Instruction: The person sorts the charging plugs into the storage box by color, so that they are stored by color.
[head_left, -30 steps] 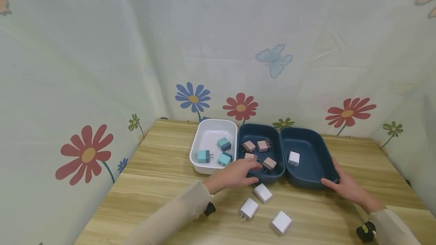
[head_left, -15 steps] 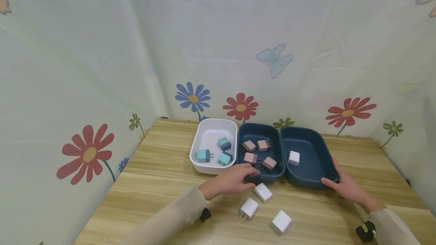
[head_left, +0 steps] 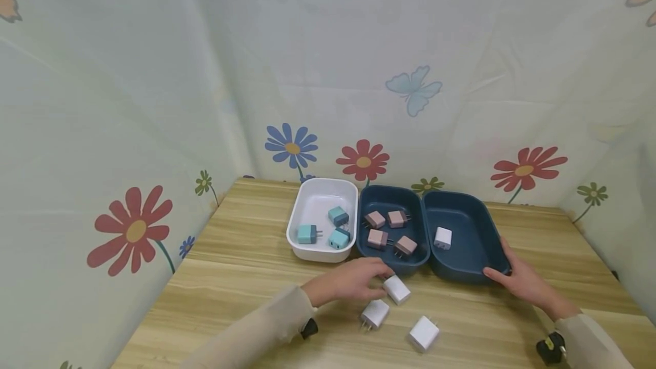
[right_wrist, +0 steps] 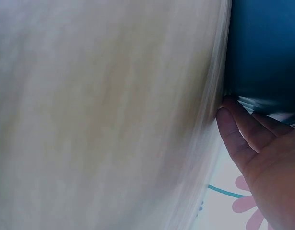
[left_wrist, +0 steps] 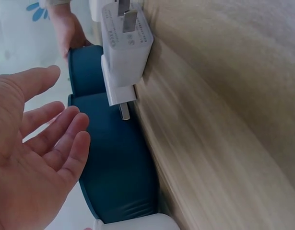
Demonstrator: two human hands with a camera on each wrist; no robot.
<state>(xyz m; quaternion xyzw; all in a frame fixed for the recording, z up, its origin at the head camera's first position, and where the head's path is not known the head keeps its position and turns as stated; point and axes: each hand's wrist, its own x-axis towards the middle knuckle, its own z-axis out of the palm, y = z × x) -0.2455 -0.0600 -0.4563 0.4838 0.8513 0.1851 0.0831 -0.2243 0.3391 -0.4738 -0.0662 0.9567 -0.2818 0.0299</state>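
Observation:
In the head view my left hand (head_left: 353, 281) hovers low over the table, loosely bent fingertips close beside a white plug charger (head_left: 397, 289). The left wrist view shows that hand (left_wrist: 41, 134) with a gap between thumb and fingers and nothing held. Two more white chargers, one nearer (head_left: 374, 314) and one to the right (head_left: 423, 333), lie on the wood. My right hand (head_left: 525, 283) holds the front right corner of the right dark blue tray (head_left: 474, 212), thumb at the front, fingers along its side. Inside that tray sits one white charger (head_left: 443, 238).
Left of it stands another dark blue tray (head_left: 392, 195) with several pink chargers (head_left: 377, 238). A white tray (head_left: 320, 188) beside that holds three teal chargers (head_left: 307, 234). The trays stand side by side on the wooden table (head_left: 241, 238), before a flowered curtain (head_left: 307, 61).
My left hand has drawn back from over the middle blue tray, down toward the nearest white charger on the table. The right hand has stayed at its tray corner.

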